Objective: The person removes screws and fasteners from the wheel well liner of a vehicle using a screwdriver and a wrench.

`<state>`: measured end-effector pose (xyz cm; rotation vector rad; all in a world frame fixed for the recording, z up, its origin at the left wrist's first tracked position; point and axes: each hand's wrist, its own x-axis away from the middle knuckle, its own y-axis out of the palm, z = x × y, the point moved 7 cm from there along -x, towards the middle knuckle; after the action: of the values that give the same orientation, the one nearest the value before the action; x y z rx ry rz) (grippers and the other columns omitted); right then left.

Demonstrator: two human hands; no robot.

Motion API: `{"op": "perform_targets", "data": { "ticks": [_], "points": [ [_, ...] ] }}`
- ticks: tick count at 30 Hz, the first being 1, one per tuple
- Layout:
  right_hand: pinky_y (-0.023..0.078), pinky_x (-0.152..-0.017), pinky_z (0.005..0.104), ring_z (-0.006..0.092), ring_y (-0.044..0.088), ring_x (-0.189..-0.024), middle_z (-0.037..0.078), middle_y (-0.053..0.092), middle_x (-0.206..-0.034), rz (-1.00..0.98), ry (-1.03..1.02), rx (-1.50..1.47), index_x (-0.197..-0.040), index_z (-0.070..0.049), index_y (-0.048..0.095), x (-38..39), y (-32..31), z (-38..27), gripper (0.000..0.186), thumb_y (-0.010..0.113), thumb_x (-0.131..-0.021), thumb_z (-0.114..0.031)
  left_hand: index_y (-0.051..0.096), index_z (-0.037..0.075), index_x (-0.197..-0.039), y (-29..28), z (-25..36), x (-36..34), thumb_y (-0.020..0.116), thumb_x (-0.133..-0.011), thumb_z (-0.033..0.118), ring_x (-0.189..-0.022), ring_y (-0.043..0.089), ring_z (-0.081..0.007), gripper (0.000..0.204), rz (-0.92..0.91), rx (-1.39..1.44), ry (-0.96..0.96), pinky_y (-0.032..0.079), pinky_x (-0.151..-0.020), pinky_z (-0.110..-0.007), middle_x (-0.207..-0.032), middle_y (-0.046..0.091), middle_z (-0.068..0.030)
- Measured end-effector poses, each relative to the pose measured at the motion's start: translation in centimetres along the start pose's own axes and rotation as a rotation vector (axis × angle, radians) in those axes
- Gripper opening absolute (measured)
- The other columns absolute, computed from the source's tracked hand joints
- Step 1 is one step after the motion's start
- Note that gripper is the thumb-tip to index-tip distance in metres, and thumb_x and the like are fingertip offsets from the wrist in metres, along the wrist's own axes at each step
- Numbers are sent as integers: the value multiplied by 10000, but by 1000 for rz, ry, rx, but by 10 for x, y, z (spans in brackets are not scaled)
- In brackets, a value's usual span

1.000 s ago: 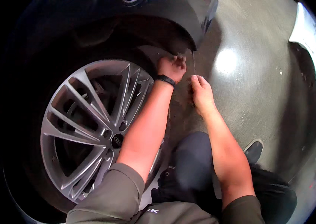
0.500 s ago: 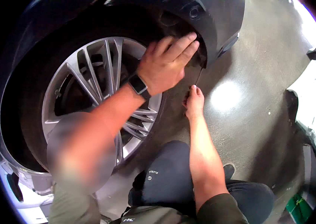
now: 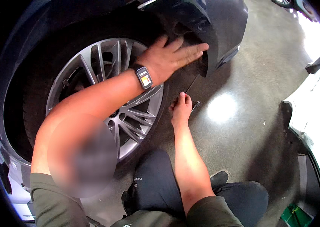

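Observation:
My left hand (image 3: 167,58), a smartwatch (image 3: 144,77) on its wrist, lies across the front of the wheel arch with its fingers spread. Its fingertips reach the inner edge of the dark bumper (image 3: 223,36). Lower down, my right hand (image 3: 181,108) is closed round a screwdriver; its thin metal shaft (image 3: 192,85) slants up toward the bumper's lower corner. A little red shows by the thumb, and the fingers hide most of the handle. I cannot tell whether the tip touches the bumper. A shiny metal piece (image 3: 195,106) shows beside the hand, its kind unclear.
Left of my hands is the silver alloy wheel (image 3: 120,113) in its dark tyre. A white car body panel (image 3: 315,109) stands at the right, with a green object (image 3: 295,216) near the lower right. My bent knees (image 3: 156,181) are above the glossy floor (image 3: 250,147).
My right hand has drawn left and slightly down with the screwdriver. The left hand's fingers have spread wider along the arch edge, and the watch screen has lit up. The view has shifted slightly.

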<state>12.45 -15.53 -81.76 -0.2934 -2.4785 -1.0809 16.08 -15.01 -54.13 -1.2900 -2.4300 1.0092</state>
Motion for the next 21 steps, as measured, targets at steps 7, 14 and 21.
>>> {"op": "perform_targets", "data": {
  "ticks": [7,14,21],
  "points": [
    [441,-493,287,115,496,-553,-10,510,-711,93,2,1,-1076,-101,579,9,-6,16,229,563,-1032,-326,534,93,-1388,-48,-22,22,702,-732,142,-1204,564,-263,678,222,376,-144,515,-937,-408,-1489,470,-72],
    [433,-459,272,91,485,-534,-20,509,-726,99,-97,-26,-1062,-59,582,-4,-12,20,232,581,-1028,-289,470,95,-1404,-39,-35,10,721,-765,125,-1070,650,-297,687,221,485,-272,554,-877,-404,-1404,521,-109],
    [415,-478,264,85,493,-594,-22,517,-733,79,-183,163,-1017,-80,583,-9,-33,-12,197,583,-1029,-276,567,168,-1365,-42,-37,7,743,-753,139,-772,670,-222,637,272,345,-305,579,-650,-327,-1080,575,-47]
  ]
}}
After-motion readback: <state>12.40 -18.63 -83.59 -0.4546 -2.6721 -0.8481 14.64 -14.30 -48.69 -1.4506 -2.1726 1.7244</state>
